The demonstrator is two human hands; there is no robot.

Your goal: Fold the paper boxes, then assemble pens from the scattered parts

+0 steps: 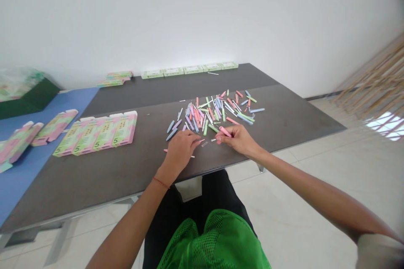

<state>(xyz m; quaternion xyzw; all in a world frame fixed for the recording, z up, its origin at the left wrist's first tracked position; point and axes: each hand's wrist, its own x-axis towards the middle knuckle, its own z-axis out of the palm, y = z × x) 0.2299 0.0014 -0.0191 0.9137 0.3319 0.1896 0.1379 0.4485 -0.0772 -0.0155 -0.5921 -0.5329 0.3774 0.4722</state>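
L hand (182, 147): you're pinching a thin pink bit (201, 140), prob.
R hand (237, 138): you're pinching a pink handle (225, 131)
Clear tube (205, 144): lying on tabletop (151, 164) btwn hands
Stick pile (205, 127): sitting just beyond; best you're keeping R hand clear

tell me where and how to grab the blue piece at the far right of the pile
Probably pinch the blue piece across its right half, coming from above and the right: it is slim, lies flat, roughly left to right, and its right end points out from the pile, with no piece against it.
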